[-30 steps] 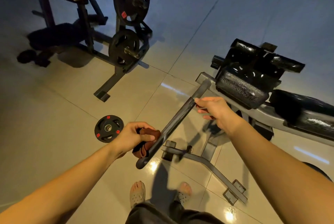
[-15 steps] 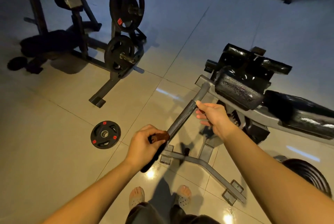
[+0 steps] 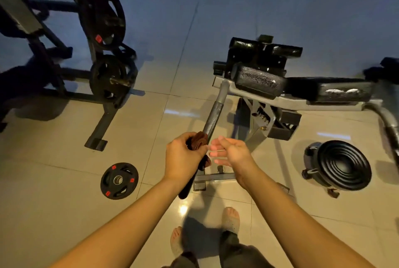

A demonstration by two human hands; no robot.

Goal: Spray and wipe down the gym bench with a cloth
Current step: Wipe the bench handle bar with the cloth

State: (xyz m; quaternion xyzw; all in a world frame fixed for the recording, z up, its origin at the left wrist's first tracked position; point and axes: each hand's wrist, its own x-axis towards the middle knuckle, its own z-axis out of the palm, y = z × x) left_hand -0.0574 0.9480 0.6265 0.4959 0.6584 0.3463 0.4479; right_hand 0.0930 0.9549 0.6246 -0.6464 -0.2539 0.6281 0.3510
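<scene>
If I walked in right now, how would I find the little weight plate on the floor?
Find the weight rack on the left. Near its long floor foot, left of the left hand, the small plate lies flat on the tiles. Unlike the rack's upright plates, it lies alone, with red marks.

The left hand (image 3: pixel 183 159) covers most of the brown cloth (image 3: pixel 197 141) and the stretch of handle (image 3: pixel 213 116) beneath it, the bench (image 3: pixel 336 91) runs out past the right edge, the weight rack (image 3: pixel 43 62) is cut off at the left and smeared, and the fingertips (image 3: pixel 213 154) of the right hand (image 3: pixel 233 153) are blurred.
</scene>
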